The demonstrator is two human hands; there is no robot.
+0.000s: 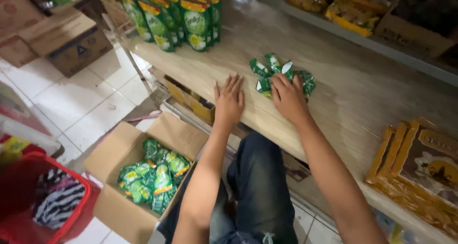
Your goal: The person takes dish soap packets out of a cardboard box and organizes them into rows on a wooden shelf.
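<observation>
My left hand (229, 100) lies flat, palm down, on the wooden shelf (343, 86) with its fingers slightly spread and nothing under it. My right hand (287, 97) rests on a small heap of green sachets (279, 72) in the middle of the shelf, fingers curled over the near ones. Whether it grips any I cannot tell. At the shelf's far left stands a row of upright green refill pouches (179, 19). An open cardboard box (129, 153) with several more green pouches (155, 175) sits on the floor below my left arm.
Orange and brown flat packets (420, 172) lie on the shelf at right. An upper shelf holds yellow snack packs (353, 7). On the white tile floor sit closed cartons (71, 38) and a red basket (47, 201) with striped cloth. My knee in jeans (257, 177) is below.
</observation>
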